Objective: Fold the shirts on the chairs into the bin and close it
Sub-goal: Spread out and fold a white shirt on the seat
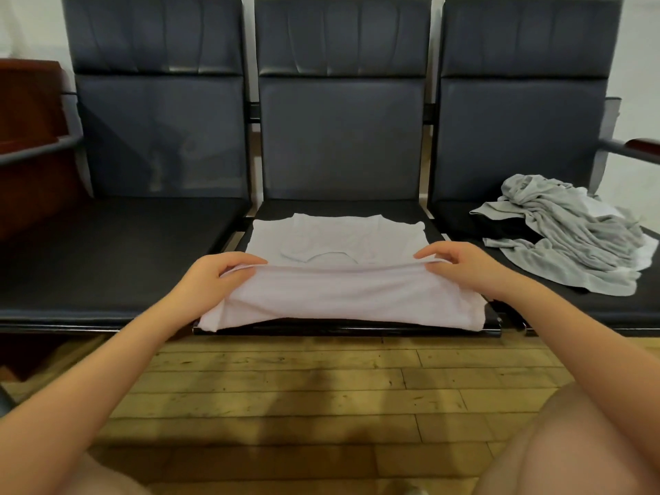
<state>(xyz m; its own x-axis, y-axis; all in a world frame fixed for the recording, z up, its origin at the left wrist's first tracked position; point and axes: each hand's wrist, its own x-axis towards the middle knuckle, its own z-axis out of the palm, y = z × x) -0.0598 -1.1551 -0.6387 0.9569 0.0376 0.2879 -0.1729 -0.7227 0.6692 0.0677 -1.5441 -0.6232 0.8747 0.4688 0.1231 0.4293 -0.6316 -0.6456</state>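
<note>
Row of three dark chairs (339,137) against the far wall; I use the middle seat as my folding surface because it is flat and directly in front of me. White shirt (339,273) lies spread across that seat, collar toward the backrest, sleeves already turned in so the body forms a rectangle. Its near hem edge is lifted clear of the seat, raised so I can, I judge, carry it far toward the collar and halve the length. Grey shirt (575,237) sits crumpled on the right seat, with dark cloth under it, waiting its turn. Left seat bare. Bin not in view. My left hand (218,276) pinches the hem's left corner, thumb against curled fingers; my right hand (460,266) pinches the right corner likewise, both gripping the outer corners to keep the edge taut and level.
</note>
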